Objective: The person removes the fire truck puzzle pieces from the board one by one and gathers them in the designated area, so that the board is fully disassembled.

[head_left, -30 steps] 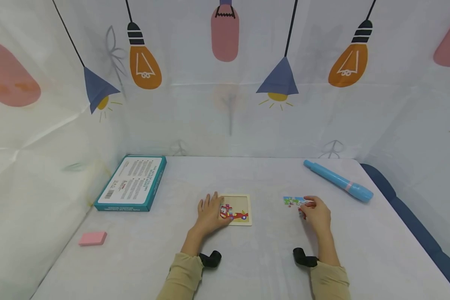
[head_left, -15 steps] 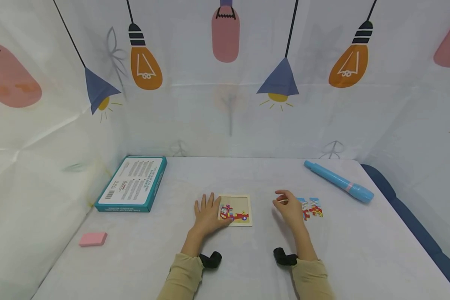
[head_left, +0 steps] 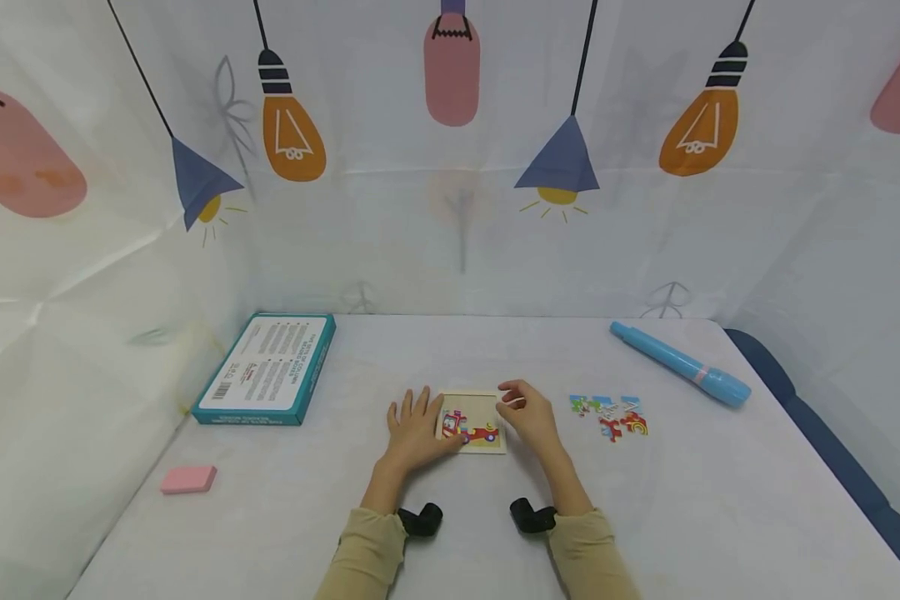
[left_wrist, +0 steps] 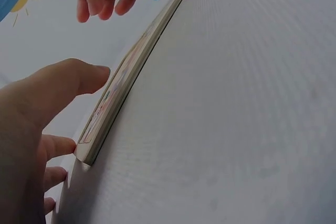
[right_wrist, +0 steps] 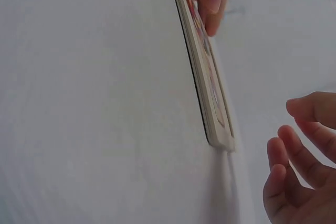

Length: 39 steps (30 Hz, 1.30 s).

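Pink rectangular eraser [head_left: 187, 479] near the left edge of the white table [head_left: 345, 525], toward the front. Teal flat cardboard box with a white printed label [head_left: 268, 367] lying flat near the far left corner, well apart from the eraser.

Left hand [head_left: 414, 427] resting flat on the table at mid-width, fingers straight and slightly spread, thumb tip touching the left edge of the square pale wooden puzzle tray [head_left: 474, 421]. In the left wrist view, thumb [left_wrist: 68, 85] laid against the tray [left_wrist: 123, 87] rim, remaining fingers below on the table. Nothing pinched or gripped by this hand.

Puzzle tray lying flat at the centre of the table, between both hands. Red vehicle picture pieces seated in the lower part of the tray; upper part bare wood.

Right hand [head_left: 528, 414] just over the right edge of the tray, fingers loosely curled, thumb and forefinger close together. Cannot tell whether a piece is pinched between them. In the right wrist view, fingers [right_wrist: 294, 156] bent and just beside the near corner of the tray [right_wrist: 210, 103], not touching it.

Loose coloured jigsaw pieces [head_left: 611, 412] in a small cluster to the right of the right hand, apart from the tray. Light blue plastic marker pen with a pink band [head_left: 678, 364] lying diagonally near the far right corner.
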Motion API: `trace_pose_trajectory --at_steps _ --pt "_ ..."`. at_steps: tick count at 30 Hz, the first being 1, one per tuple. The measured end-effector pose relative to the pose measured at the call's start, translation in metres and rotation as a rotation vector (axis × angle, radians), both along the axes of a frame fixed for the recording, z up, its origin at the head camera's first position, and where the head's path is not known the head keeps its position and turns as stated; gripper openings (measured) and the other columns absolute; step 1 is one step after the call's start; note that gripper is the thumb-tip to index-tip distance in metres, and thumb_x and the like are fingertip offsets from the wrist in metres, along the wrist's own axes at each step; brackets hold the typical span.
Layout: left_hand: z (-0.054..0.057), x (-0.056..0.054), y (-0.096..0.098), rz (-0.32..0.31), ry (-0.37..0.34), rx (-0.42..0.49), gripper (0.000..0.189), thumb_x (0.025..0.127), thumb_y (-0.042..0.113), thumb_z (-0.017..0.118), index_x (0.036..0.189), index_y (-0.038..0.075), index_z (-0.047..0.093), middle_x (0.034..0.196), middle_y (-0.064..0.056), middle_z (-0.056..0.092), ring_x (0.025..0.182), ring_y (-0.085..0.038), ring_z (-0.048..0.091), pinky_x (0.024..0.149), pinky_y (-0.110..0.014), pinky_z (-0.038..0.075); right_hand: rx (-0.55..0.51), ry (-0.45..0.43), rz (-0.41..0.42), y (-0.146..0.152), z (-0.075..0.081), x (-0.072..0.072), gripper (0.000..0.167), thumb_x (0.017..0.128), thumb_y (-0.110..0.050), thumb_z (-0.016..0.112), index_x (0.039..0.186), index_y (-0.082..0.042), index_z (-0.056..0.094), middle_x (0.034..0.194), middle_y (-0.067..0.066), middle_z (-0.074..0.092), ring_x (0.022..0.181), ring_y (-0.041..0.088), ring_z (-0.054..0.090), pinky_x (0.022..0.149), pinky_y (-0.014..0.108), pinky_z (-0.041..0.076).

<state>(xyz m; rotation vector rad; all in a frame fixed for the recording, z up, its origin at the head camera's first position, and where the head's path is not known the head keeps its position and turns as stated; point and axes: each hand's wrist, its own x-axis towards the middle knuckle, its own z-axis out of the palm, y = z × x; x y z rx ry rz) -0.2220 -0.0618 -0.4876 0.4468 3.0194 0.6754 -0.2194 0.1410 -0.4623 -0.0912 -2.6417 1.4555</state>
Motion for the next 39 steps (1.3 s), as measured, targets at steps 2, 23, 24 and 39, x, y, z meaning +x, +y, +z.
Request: trace_pose_trajectory --at_steps 2,23,24,39 --pt "0.000 0.000 0.000 0.000 0.002 -0.006 0.085 0.071 0.057 0.064 0.139 0.010 0.041 0.148 -0.017 0.029 0.136 -0.041 0.017 0.104 -0.062 0.008 0.057 0.006 0.039 -0.008 0.000 -0.001 0.025 0.080 -0.007 0.067 0.105 -0.006 0.063 0.088 0.006 0.061 0.080 0.019 0.058 0.067 0.031 0.048" --pt "-0.004 -0.002 -0.002 -0.010 0.019 0.006 0.088 0.068 0.060 0.063 0.139 0.011 0.043 0.147 -0.016 0.031 0.136 -0.042 0.017 0.103 -0.062 0.008 0.461 0.073 0.223 -0.052 -0.008 -0.003 0.026 0.071 -0.016 0.077 0.092 -0.012 0.062 0.081 0.004 0.057 0.073 0.019 0.053 0.063 0.034 0.044" --pt "-0.004 -0.002 -0.002 -0.012 0.018 0.009 0.088 0.068 0.060 0.064 0.139 0.011 0.043 0.147 -0.016 0.031 0.136 -0.042 0.017 0.103 -0.062 0.008 0.435 0.069 0.225 -0.052 -0.007 -0.003 0.025 0.072 -0.015 0.077 0.091 -0.012 0.061 0.080 0.003 0.058 0.071 0.018 0.054 0.062 0.033 0.044" --pt "-0.002 -0.002 -0.001 -0.020 -0.015 -0.015 0.085 0.072 0.055 0.065 0.140 0.011 0.040 0.149 -0.016 0.027 0.137 -0.041 0.015 0.104 -0.061 0.008 0.021 -0.011 0.137 -0.017 0.002 0.000 0.016 0.082 -0.006 0.068 0.097 -0.009 0.063 0.080 0.002 0.063 0.074 0.013 0.056 0.067 0.029 0.045"
